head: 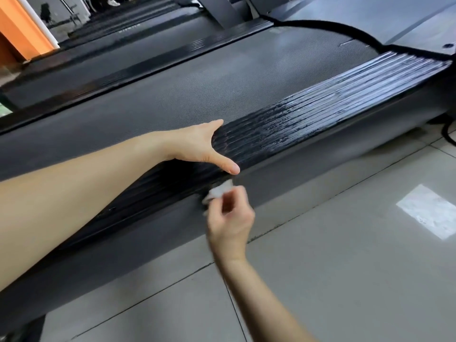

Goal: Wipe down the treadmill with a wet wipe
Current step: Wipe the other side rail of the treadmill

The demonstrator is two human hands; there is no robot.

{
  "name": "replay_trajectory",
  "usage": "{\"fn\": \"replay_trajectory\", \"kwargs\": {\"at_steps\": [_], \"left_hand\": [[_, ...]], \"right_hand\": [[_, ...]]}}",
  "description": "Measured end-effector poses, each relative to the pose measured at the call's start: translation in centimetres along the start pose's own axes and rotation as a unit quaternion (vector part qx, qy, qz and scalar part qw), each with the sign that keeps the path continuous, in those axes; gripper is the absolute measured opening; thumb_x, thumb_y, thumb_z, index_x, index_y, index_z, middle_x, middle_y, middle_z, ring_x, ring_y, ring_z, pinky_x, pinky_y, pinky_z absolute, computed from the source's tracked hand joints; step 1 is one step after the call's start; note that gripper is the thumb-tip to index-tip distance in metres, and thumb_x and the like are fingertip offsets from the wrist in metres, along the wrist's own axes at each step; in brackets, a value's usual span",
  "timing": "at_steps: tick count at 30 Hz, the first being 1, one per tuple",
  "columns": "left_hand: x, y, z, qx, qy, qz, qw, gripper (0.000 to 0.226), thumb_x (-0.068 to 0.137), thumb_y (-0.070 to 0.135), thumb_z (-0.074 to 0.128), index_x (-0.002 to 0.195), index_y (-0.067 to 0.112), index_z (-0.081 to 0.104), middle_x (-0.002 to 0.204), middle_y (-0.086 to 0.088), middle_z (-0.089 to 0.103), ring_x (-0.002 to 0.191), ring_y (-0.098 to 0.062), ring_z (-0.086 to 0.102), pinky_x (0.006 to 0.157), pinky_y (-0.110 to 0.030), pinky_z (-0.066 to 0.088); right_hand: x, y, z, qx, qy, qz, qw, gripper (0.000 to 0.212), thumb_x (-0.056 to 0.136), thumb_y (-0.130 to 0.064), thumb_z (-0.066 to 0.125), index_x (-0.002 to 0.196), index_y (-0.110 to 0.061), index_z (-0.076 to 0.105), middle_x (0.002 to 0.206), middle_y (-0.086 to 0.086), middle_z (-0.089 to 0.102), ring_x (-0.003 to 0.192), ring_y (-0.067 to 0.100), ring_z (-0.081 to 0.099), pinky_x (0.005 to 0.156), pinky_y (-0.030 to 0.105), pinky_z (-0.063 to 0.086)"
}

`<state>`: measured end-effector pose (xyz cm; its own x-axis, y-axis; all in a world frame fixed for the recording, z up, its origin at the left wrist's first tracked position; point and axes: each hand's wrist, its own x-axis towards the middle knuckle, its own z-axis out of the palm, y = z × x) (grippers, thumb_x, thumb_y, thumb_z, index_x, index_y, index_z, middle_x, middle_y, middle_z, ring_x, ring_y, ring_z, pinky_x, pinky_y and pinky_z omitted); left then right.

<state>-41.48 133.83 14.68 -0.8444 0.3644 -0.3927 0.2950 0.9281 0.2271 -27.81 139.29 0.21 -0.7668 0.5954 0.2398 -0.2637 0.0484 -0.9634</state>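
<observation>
The treadmill (222, 77) runs diagonally across the view, with a grey belt and a black ribbed side rail (320, 107) that shines wet toward its far end. My left hand (197, 146) rests flat on the rail, fingers straight, thumb spread toward the belt. Just below it, my right hand (230, 218) pinches a small white wet wipe (219, 191) and holds it against the rail's outer edge. The right hand is slightly blurred.
Grey floor tiles (345, 267) lie to the right of the treadmill, with a bright rectangular reflection (430, 209). Another treadmill (123, 53) stands beyond on the left. An orange pillar (22, 25) is at the top left. A black cable (447, 130) hangs at the right edge.
</observation>
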Motion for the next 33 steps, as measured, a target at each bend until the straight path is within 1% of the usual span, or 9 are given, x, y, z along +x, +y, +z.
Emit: {"fn": "replay_trajectory", "kwargs": {"at_steps": [4, 8, 10, 13, 16, 19, 23, 28, 33], "left_hand": [[-0.1, -0.4, 0.1, -0.003, -0.003, 0.005, 1.0, 0.149, 0.048, 0.085, 0.081, 0.164, 0.034, 0.003, 0.171, 0.014, 0.01, 0.157, -0.009, 0.012, 0.127, -0.034, 0.012], [0.1, -2.0, -0.2, -0.073, -0.005, 0.013, 0.997, 0.15, 0.042, 0.089, 0.079, 0.163, 0.039, 0.006, 0.168, 0.018, 0.019, 0.155, -0.007, 0.017, 0.128, -0.036, 0.013], [0.1, -3.0, -0.5, -0.086, -0.018, 0.016, 0.996, 0.152, 0.038, 0.091, 0.079, 0.163, 0.041, 0.008, 0.165, 0.019, 0.025, 0.153, -0.005, 0.021, 0.128, -0.038, 0.016], [-0.3, -4.5, -1.2, -0.048, -0.02, 0.024, 0.998, 0.144, 0.046, 0.085, 0.082, 0.163, 0.038, 0.014, 0.161, 0.022, 0.032, 0.149, -0.003, 0.028, 0.123, -0.029, 0.019], [0.0, -5.1, -2.2, -0.074, 0.006, 0.018, 0.997, 0.124, 0.055, 0.075, 0.081, 0.16, 0.032, 0.03, 0.15, 0.021, 0.049, 0.138, -0.003, 0.045, 0.119, -0.026, 0.028], [0.6, -5.9, -2.6, -0.134, 0.041, 0.015, 0.99, 0.082, 0.072, 0.052, 0.083, 0.145, 0.029, 0.054, 0.129, 0.02, 0.067, 0.122, -0.001, 0.06, 0.116, -0.031, 0.039], [1.4, -6.6, -2.3, -0.167, 0.11, 0.042, 0.979, 0.032, 0.089, 0.011, 0.075, 0.12, 0.018, 0.072, 0.107, 0.009, 0.078, 0.104, -0.005, 0.071, 0.097, -0.026, 0.05], [2.4, -6.3, -2.3, -0.215, 0.171, 0.045, 0.961, 0.018, 0.089, -0.001, 0.064, 0.102, 0.006, 0.075, 0.088, -0.005, 0.08, 0.081, -0.017, 0.077, 0.081, -0.024, 0.058], [3.0, -5.9, -2.2, -0.171, 0.157, 0.018, 0.973, 0.016, 0.089, 0.01, 0.07, 0.1, 0.02, 0.076, 0.082, 0.008, 0.077, 0.075, -0.007, 0.073, 0.077, -0.026, 0.056]], "right_hand": [[-1.4, 1.0, 0.4, -0.067, -0.149, -0.132, 0.978, 0.013, 0.096, -0.013, 0.061, 0.083, -0.014, 0.061, 0.088, -0.01, 0.067, 0.074, 0.008, 0.063, 0.068, 0.03, 0.054], [5.8, 2.0, -4.0, -0.096, 0.028, -0.123, 0.987, 0.023, 0.091, -0.009, 0.065, 0.083, -0.025, 0.051, 0.075, -0.022, 0.053, 0.064, -0.007, 0.05, 0.063, 0.015, 0.037], [9.8, 2.2, -6.8, -0.095, 0.116, -0.079, 0.986, 0.019, 0.095, -0.01, 0.06, 0.088, -0.023, 0.05, 0.073, -0.016, 0.054, 0.064, -0.001, 0.053, 0.063, 0.022, 0.038], [14.0, 1.5, -9.0, -0.153, 0.131, -0.143, 0.969, 0.004, 0.092, -0.008, 0.058, 0.093, -0.01, 0.061, 0.084, 0.005, 0.06, 0.075, 0.017, 0.055, 0.073, 0.021, 0.042], [15.7, -0.1, -8.3, -0.272, 0.086, -0.221, 0.933, 0.011, 0.087, -0.014, 0.061, 0.088, -0.007, 0.07, 0.094, 0.012, 0.059, 0.09, 0.027, 0.055, 0.081, 0.03, 0.043], [13.5, -1.0, -5.9, -0.409, 0.03, -0.267, 0.872, 0.016, 0.092, -0.024, 0.063, 0.087, -0.012, 0.073, 0.111, 0.009, 0.065, 0.107, 0.033, 0.056, 0.098, 0.043, 0.038], [6.6, -1.9, -2.3, -0.392, -0.144, -0.343, 0.841, 0.035, 0.107, -0.031, 0.044, 0.111, -0.008, 0.07, 0.128, 0.011, 0.065, 0.127, 0.032, 0.057, 0.118, 0.047, 0.033], [-0.6, -3.3, 1.3, -0.341, -0.336, -0.409, 0.776, 0.055, 0.108, -0.046, 0.038, 0.127, -0.003, 0.066, 0.14, 0.016, 0.061, 0.136, 0.033, 0.05, 0.122, 0.047, 0.027], [10.3, -2.2, -3.4, -0.404, -0.302, -0.442, 0.742, 0.055, 0.108, -0.048, 0.035, 0.124, -0.008, 0.069, 0.135, 0.01, 0.066, 0.132, 0.026, 0.058, 0.119, 0.049, 0.032]]}}
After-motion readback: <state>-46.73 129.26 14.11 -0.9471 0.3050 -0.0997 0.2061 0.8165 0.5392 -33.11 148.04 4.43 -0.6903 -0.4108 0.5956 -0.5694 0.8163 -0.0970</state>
